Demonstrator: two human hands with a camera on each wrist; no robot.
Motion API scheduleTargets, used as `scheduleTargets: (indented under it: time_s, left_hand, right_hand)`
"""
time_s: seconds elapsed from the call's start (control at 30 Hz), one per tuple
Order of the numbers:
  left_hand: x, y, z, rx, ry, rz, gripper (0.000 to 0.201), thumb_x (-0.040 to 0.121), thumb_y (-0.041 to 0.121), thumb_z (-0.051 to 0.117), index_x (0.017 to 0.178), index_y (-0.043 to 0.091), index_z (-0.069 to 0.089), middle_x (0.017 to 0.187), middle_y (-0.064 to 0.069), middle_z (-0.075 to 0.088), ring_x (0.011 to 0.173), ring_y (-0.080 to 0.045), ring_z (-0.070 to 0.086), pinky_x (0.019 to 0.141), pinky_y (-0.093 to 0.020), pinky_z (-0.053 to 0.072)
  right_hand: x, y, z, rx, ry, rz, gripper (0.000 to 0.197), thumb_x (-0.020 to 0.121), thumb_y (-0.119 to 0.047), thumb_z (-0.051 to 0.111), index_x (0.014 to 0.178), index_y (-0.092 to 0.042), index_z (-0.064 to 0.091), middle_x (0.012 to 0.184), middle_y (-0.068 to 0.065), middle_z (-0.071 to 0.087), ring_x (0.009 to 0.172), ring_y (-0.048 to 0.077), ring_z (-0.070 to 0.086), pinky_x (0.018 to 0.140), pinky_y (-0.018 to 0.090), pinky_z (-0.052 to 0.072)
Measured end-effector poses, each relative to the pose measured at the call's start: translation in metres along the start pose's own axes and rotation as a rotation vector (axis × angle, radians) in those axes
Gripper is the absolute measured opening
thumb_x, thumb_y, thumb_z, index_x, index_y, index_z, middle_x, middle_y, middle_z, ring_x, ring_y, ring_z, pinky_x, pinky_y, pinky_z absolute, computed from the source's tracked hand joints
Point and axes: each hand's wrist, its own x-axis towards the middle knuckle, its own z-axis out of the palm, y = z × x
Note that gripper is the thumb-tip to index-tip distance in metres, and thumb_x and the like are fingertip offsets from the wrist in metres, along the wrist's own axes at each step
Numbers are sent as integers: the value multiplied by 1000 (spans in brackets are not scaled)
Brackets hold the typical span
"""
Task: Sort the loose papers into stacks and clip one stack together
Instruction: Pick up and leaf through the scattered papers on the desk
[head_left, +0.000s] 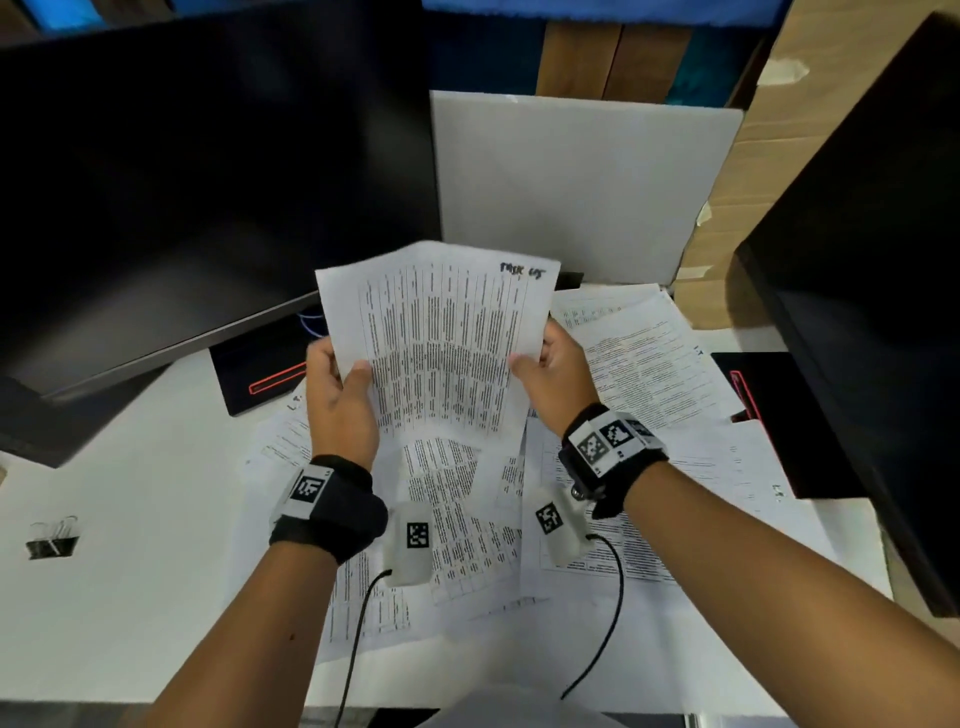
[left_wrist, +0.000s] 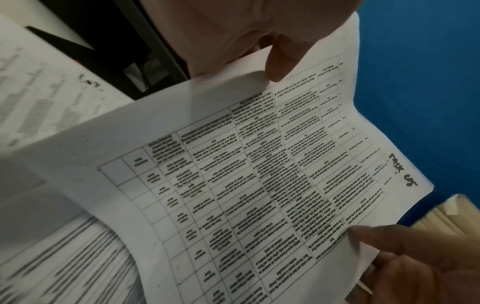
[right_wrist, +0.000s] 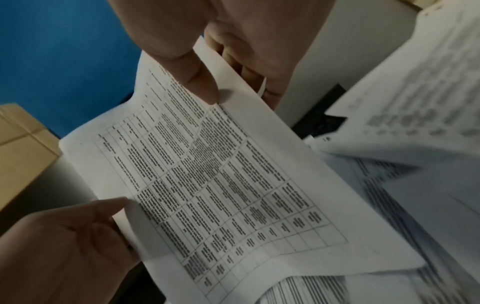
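I hold a printed sheet (head_left: 441, 343) with a dense table and a handwritten note at its top right corner, raised above the desk. My left hand (head_left: 343, 374) pinches its left edge, thumb on the front. My right hand (head_left: 540, 358) pinches its right edge the same way. The left wrist view shows the left thumb (left_wrist: 280, 61) on the sheet (left_wrist: 259, 174), and the right wrist view shows the right thumb (right_wrist: 200, 86) on the sheet (right_wrist: 221, 185). Loose papers (head_left: 457, 519) lie scattered beneath and to the right (head_left: 649, 364). Black binder clips (head_left: 52, 538) sit at the desk's left.
A dark monitor (head_left: 208, 182) stands at the back left, with a white board (head_left: 571, 182) behind the papers. Another black screen (head_left: 883, 312) stands at the right, with cardboard boxes (head_left: 753, 182) beyond it. Cables run from my wrist cameras toward the white desk's (head_left: 156, 493) near edge.
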Motion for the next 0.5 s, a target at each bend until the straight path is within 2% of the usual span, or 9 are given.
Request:
scheduleTargets:
  time_s: [0.1,0.17,0.23,0.3,0.37,0.43,0.5]
  left_hand:
    - [-9,-15,-4,-38,15,-82,26,96,-2,43,107,20,52,109,2,62,98,-8,60,80,-17,48]
    - [-12,-17,-6,-54,19,-131,32,95,-2,43,99,27,54,107,3,63,97,-11,61,81,-22,47]
    - [-12,-15,-6,-66,26,-125,33,93,-4,43,97,27,54,109,0,63,98,-13,60,82,-23,45]
    - [-10,-12,-5,-70,33,-107,33,91,-6,42,101,23,55,112,-3,63,100,-14,60,82,-21,46]
    - [-8,-12,-3,-63,21,-118,36,91,-6,41,111,19,55,109,3,65,96,-5,62,77,-13,47]
    - [-9,-15,-1,-35,7,-160,39,92,-5,41,122,17,54,108,8,66,94,1,64,79,-15,49]
    - [-10,-17,-1,-27,7,-192,43,92,-3,42,130,15,53,114,6,66,103,-6,63,90,-26,50]
  right_hand:
    - [-9,12,4,-14,-12,43,43,86,7,51,122,-15,55,112,-5,66,97,1,63,78,12,49]
    - [-11,13,4,3,-2,56,43,85,9,51,119,-17,55,109,-4,66,92,-3,62,72,7,48]
    - [-11,8,4,11,7,60,41,84,10,51,118,-14,56,100,-6,66,83,-8,61,64,3,45]
    - [-11,5,4,17,18,56,39,84,10,49,116,-11,57,82,-11,61,59,-13,56,52,2,40]
    - [-12,5,5,9,20,68,33,86,10,46,105,-14,58,71,-12,53,44,-11,48,44,5,36]
    - [-15,8,7,-26,24,90,31,87,8,47,85,-22,53,67,-12,48,43,-10,47,42,4,34]
    - [-17,8,8,-26,25,100,31,87,7,47,82,-24,51,68,-12,49,46,-10,47,44,3,35]
